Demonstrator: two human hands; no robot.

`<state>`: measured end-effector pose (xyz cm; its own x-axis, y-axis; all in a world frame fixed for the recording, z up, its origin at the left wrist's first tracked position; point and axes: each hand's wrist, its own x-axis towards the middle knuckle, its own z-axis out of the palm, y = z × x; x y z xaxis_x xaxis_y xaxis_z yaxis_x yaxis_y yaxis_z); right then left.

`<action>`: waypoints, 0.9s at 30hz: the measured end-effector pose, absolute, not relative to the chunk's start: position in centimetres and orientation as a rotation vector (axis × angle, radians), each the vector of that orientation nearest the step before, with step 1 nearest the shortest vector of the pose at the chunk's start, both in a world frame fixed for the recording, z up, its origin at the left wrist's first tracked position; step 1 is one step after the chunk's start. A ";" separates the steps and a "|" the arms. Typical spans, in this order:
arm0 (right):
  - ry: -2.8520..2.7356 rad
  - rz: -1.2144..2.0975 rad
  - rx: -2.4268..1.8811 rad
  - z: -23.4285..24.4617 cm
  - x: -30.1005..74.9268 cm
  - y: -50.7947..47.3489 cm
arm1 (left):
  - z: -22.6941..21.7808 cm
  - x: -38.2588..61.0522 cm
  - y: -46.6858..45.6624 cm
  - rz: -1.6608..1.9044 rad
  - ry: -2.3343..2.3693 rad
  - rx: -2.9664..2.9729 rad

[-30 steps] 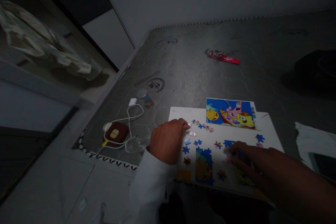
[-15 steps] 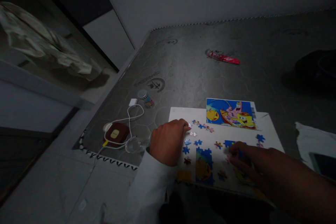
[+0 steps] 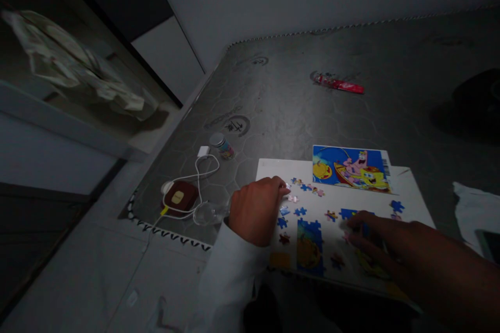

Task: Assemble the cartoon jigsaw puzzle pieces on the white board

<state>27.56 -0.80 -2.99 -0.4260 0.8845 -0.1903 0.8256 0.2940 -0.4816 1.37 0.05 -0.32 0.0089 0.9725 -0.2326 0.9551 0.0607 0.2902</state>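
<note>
My left hand (image 3: 255,210) is closed over the left side of a white board (image 3: 269,166), thumb and forefinger together. A pale puzzle piece shows right at those fingertips; whether they grip it is unclear. Over the board's right half, my right hand (image 3: 385,242) pinches a small pinkish puzzle piece (image 3: 347,237), partly hidden in shadow. Beneath that hand lies a partly covered blue-and-yellow puzzle section. Between the hands is a joined blue-and-yellow section (image 3: 309,244). Several loose pieces lie about, among them a blue piece (image 3: 300,212) and a multicoloured piece (image 3: 331,215).
A cartoon picture card (image 3: 351,166) lies at the board's far edge. To the left are a small jar (image 3: 222,145), a brown box (image 3: 179,197) with a white cable, and a clear container (image 3: 209,213). A red packet (image 3: 339,84) lies farther back, white tissue (image 3: 474,208) at right.
The view has shifted slightly, so everything appears a little farther right. Both hands keep nearly the same places and poses over the board.
</note>
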 end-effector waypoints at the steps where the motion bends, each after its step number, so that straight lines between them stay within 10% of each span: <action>1: -2.432 0.784 -1.630 -3.2 27.7 -0.9 | -0.3 1.4 0.0 0.063 1.982 1.927; 27: -2.384 0.691 -1.647 -3.5 27.7 -1.2 | -0.6 1.4 0.0 0.044 1.975 1.928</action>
<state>27.70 -1.25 -3.47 -0.3795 0.9167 -0.1252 0.8416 0.2858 -0.4584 1.40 -0.01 -0.58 0.0129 0.9695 -0.2448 0.9577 0.0584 0.2817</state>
